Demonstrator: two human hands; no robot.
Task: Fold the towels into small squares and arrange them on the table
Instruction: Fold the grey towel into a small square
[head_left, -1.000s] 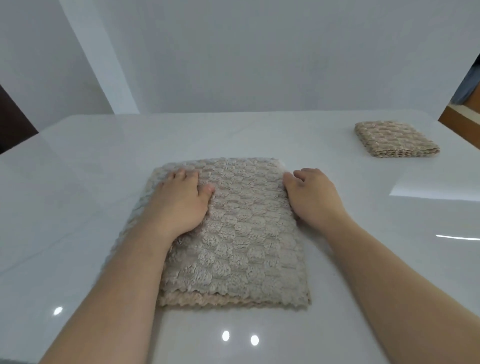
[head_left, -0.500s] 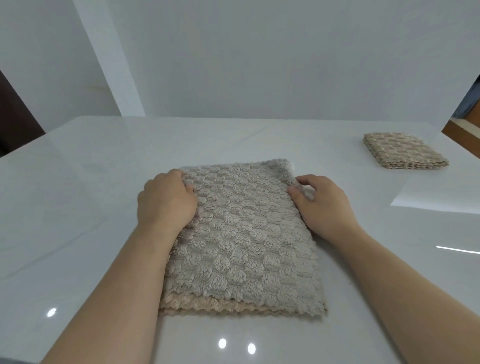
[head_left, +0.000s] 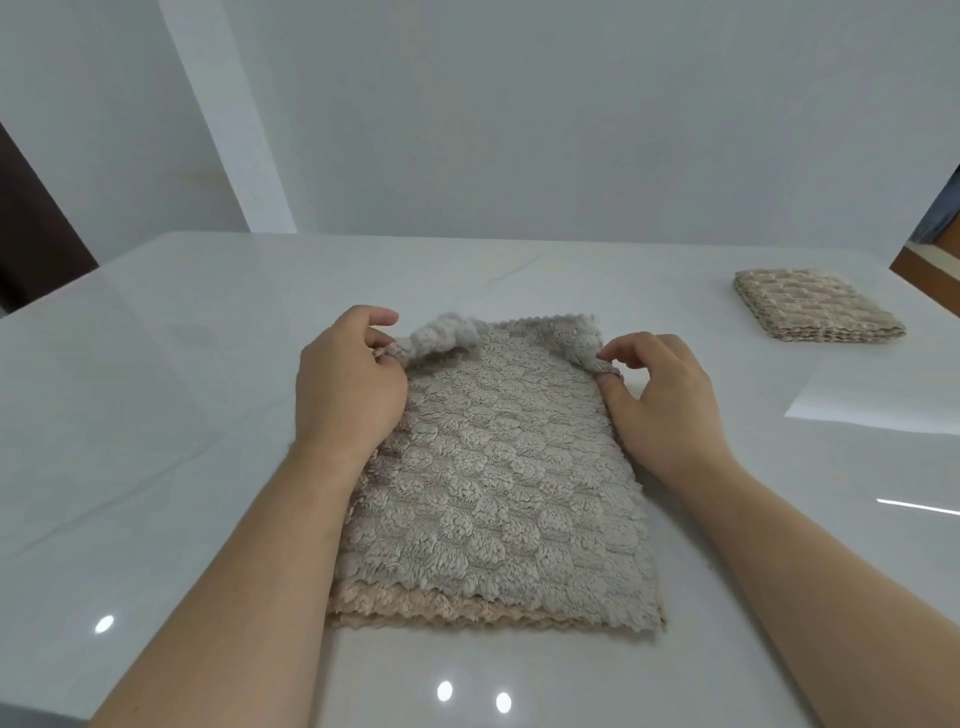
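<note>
A beige-grey textured towel (head_left: 493, 483), folded into a long rectangle, lies on the white table (head_left: 182, 415) in front of me. My left hand (head_left: 348, 384) pinches its far left corner, and the cloth there bunches up off the table. My right hand (head_left: 660, 400) pinches the far right corner, which is lifted a little. A second towel (head_left: 815, 312), folded into a small square, lies flat at the table's far right.
A white wall stands behind the table's far edge. A dark opening shows at the far left and brown furniture (head_left: 930, 270) at the far right. Glossy light spots reflect on the tabletop near its front edge.
Both hands went from lying flat on the towel's far end to pinching its far corners. The far edge now rises and wrinkles.
</note>
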